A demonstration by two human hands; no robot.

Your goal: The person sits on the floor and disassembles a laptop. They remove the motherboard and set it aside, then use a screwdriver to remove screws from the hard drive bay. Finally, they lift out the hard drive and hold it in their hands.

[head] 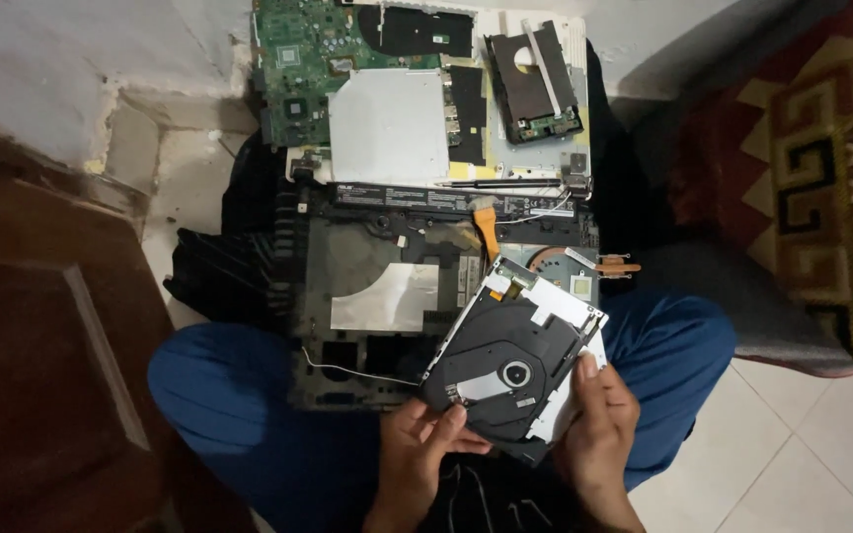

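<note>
Optical drive gripped by both hands, left hand at near edge, right hand at side, above opened laptop chassis on lap.

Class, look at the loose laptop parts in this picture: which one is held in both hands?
The optical disc drive, black tray in a silver case. The left hand and right hand hold it; the green circuit board lies untouched.

Pale tiled floor, perhaps plastered wall.

Both hands' fingers curled, gripping.
</note>
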